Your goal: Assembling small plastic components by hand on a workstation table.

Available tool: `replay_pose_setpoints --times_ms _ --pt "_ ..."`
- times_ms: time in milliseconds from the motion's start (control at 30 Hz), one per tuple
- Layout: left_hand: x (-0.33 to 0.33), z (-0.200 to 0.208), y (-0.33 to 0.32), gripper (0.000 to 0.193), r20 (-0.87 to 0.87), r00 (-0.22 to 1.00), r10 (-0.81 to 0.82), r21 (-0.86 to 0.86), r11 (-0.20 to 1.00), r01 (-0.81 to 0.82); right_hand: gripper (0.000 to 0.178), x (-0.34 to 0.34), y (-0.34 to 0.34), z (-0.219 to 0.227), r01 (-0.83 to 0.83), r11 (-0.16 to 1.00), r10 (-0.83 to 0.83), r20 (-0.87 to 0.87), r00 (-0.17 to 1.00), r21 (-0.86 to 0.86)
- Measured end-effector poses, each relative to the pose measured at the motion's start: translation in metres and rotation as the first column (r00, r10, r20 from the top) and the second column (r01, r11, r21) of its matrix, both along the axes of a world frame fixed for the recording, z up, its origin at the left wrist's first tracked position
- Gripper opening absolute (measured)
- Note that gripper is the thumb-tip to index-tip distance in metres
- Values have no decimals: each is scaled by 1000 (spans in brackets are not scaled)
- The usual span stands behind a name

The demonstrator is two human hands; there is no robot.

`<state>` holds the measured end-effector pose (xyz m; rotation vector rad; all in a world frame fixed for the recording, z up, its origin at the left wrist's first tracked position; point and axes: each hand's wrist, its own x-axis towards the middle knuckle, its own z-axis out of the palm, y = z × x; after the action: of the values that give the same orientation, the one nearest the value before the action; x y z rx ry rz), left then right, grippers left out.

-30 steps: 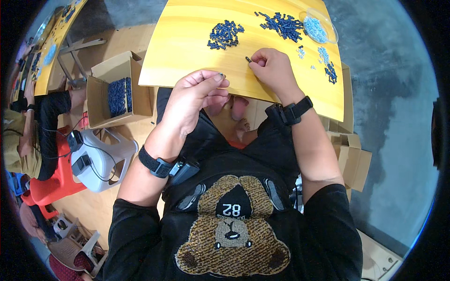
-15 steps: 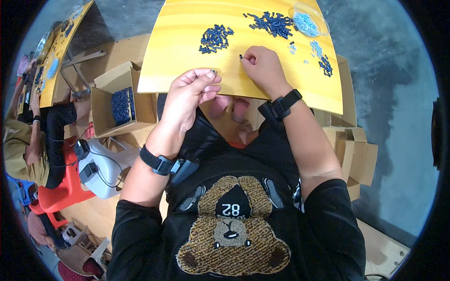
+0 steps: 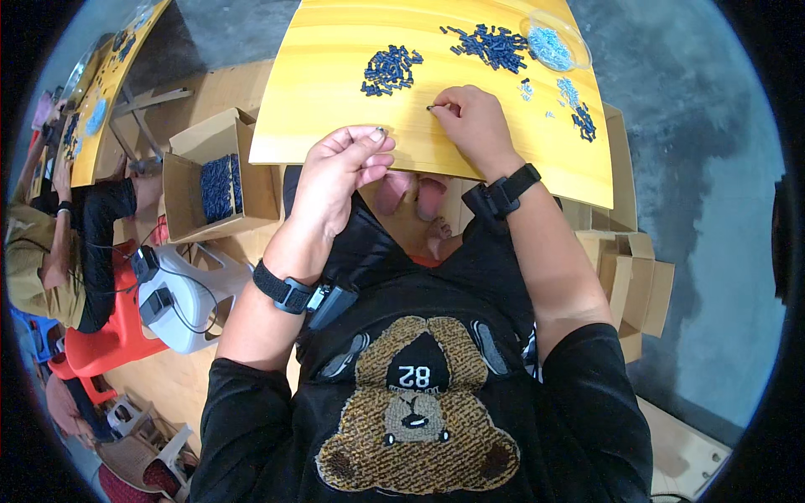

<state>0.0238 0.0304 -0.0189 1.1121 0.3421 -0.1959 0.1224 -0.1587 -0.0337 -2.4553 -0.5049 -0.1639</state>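
My left hand is closed in a pinch above the near edge of the yellow board. Between its thumb and forefinger a tiny dark piece just shows; its kind is too small to make out. Over the board, my right hand pinches a small black tube-like piece, whose end sticks out to the left. Beyond my hands lie a pile of small black pieces and a larger black pile. A clear round dish at the far right holds light blue pieces.
Right of my right hand lie small light blue pieces and more black pieces. A cardboard box with dark pieces stands left of the board, another box at right. A white stool and a seated person are further left.
My right hand has tilted slightly, and the black piece in it now lies flatter, pointing left. My left hand stays nearly in place, still pinched.
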Motion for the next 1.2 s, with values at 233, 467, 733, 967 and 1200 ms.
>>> replay_pose_setpoints --times_ms 233,467,733,967,1200 --pt "-1 3 -1 13 5 1000 1 37 999 -1 13 -18 1 15 -65 982 83 -98 992 175" --pt "-5 9 -18 13 72 996 -51 43 998 48 11 -64 15 42 -188 925 266 -210 941 330" --pt "-8 8 -28 14 141 988 -55 174 984 30 11 -73 10 36 -89 870 200 -183 963 485" --pt "-10 13 -33 14 237 971 -29 94 996 7 20 -79 -1 42 182 711 316 -540 780 679" --pt "-12 24 -37 15 224 969 -102 149 986 70 16 -87 -11 46 214 587 345 -480 807 781"
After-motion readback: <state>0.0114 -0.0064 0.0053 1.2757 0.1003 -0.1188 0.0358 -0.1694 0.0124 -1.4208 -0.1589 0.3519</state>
